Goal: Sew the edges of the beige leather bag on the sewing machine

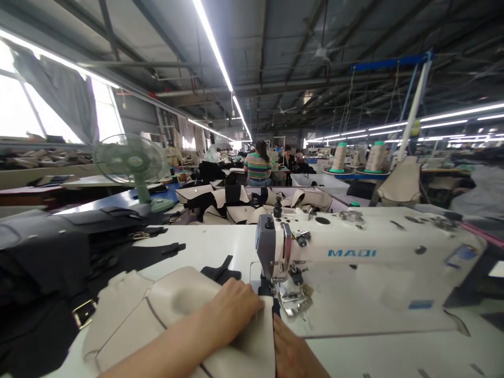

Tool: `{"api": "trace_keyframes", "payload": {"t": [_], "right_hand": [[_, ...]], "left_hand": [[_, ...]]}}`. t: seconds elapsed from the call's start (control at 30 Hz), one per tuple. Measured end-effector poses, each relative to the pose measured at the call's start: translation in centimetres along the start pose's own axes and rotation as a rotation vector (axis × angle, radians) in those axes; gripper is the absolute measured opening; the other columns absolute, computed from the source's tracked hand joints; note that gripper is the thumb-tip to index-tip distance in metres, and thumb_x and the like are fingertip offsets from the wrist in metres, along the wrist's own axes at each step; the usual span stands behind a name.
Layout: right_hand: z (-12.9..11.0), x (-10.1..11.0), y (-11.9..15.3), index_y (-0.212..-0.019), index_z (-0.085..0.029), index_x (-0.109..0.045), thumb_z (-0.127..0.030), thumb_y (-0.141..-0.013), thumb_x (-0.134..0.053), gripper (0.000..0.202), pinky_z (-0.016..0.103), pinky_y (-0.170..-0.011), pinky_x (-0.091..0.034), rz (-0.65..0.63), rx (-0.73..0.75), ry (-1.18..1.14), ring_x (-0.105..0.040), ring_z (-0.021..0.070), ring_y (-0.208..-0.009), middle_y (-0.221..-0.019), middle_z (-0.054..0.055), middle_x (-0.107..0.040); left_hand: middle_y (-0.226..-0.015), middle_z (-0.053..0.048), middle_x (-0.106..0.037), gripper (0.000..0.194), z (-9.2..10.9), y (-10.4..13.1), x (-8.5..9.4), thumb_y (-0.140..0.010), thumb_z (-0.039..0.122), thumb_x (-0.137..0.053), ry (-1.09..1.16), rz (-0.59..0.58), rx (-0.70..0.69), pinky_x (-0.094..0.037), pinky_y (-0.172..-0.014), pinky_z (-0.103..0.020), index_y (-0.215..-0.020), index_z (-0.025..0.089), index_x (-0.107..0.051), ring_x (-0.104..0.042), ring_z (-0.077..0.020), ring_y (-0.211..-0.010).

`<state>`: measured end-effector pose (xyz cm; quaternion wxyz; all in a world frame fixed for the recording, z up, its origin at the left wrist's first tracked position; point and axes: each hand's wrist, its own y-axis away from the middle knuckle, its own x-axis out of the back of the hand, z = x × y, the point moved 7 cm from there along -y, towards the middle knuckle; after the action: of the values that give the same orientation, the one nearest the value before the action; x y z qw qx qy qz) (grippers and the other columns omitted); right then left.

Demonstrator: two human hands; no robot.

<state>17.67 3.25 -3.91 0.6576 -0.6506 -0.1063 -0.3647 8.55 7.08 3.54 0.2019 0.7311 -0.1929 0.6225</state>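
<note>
Head view: the left hand (pixel 232 307) lies flat, fingers together and curled slightly, pressing the beige panel (pixel 185 315) down onto the table (pixel 212 244). Its fingertips stop just at 9 o'clock of the presser foot (pixel 293 299), likely to keep the panel steady near the needle. The right hand (pixel 293 352) lies at 5 o'clock of the left one, along the panel's right edge, palm down and fingers straight, seemingly acting as a side guide; its lower part is cut off by the frame. The panel itself spreads from the needle area toward 7 o'clock and carries a dark seam line.

The sewing machine (pixel 354 262) stretches toward 3 o'clock from the hands. Blue letters on its arm read "MAQI"; a small blue sticker farther right is too blurred to read.

Black pieces with buckles (pixel 59 273) are piled at 9 o'clock, within reach. A green fan (pixel 132 163) stands at 11 o'clock. Two thread cones (pixel 356 157) rise at 1 o'clock. A person in a striped shirt (pixel 258 168) sits at 12 o'clock, far off.
</note>
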Motion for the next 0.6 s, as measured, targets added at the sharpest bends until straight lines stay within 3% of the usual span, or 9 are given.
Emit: {"api": "trace_keyframes", "payload": {"t": [0.1,0.2,0.37,0.43,0.53,0.6], "right_hand": [[-0.1,-0.9,0.6,-0.121,-0.011,-0.057,-0.006,-0.095,-0.036,0.034,0.033,-0.101,-0.045,0.019,0.044,0.112,-0.053,0.0203,-0.115,-0.113,0.010,-0.062],[-0.1,-1.0,1.0,-0.119,-0.012,-0.059,-0.007,-0.095,-0.037,0.032,0.033,-0.100,-0.047,0.022,0.054,0.115,-0.054,0.0209,-0.114,-0.111,0.010,-0.063],[0.1,2.1,-0.1,-0.097,-0.008,-0.065,-0.004,-0.097,-0.026,0.039,0.029,-0.098,-0.047,0.183,0.038,0.022,-0.062,0.0185,-0.095,-0.084,0.008,-0.066],[0.2,2.5,-0.9,-0.083,-0.010,-0.064,-0.004,-0.098,-0.023,0.045,0.026,-0.098,-0.046,0.103,0.074,-0.043,-0.063,0.0161,-0.081,-0.075,0.007,-0.064],[0.2,1.5,-1.1,-0.068,-0.013,-0.059,-0.004,-0.099,-0.024,0.048,0.022,-0.090,-0.050,-0.105,0.125,-0.156,-0.061,0.0136,-0.068,-0.065,0.004,-0.059],[0.4,0.7,-0.6,-0.068,-0.012,-0.059,-0.004,-0.097,-0.027,0.045,0.022,-0.084,-0.052,-0.115,0.100,-0.162,-0.061,0.0153,-0.068,-0.064,0.006,-0.059]], "left_hand": [[-0.077,-0.006,-0.060,0.020,0.1,0.1,-0.7,-0.090,0.007,-0.059,-0.037,0.000,-0.016,-0.050,-0.064,-0.036,-0.099,0.023,-0.068,-0.061,-0.0286,-0.070],[-0.094,-0.008,-0.058,0.027,0.5,0.1,-0.8,-0.084,0.004,-0.060,-0.077,0.034,-0.051,-0.051,-0.059,-0.036,-0.101,0.023,-0.066,-0.060,-0.0266,-0.066],[-0.095,-0.005,-0.058,0.034,1.4,-0.1,-0.6,-0.074,-0.004,-0.056,-0.059,-0.033,-0.111,-0.053,-0.054,-0.035,-0.098,0.019,-0.063,-0.060,-0.0260,-0.065],[-0.091,-0.003,-0.059,0.031,1.5,-0.3,-0.6,-0.073,-0.006,-0.055,-0.029,-0.043,-0.132,-0.053,-0.054,-0.034,-0.092,0.018,-0.062,-0.061,-0.0259,-0.067],[-0.088,-0.002,-0.061,0.029,1.3,-0.5,-0.8,-0.075,-0.006,-0.054,-0.022,-0.034,-0.147,-0.051,-0.052,-0.033,-0.092,0.017,-0.060,-0.061,-0.0254,-0.066],[-0.087,-0.002,-0.061,0.027,1.1,-0.4,-0.8,-0.078,-0.004,-0.055,-0.014,-0.018,-0.154,-0.050,-0.053,-0.032,-0.093,0.018,-0.059,-0.061,-0.0254,-0.067]]}}
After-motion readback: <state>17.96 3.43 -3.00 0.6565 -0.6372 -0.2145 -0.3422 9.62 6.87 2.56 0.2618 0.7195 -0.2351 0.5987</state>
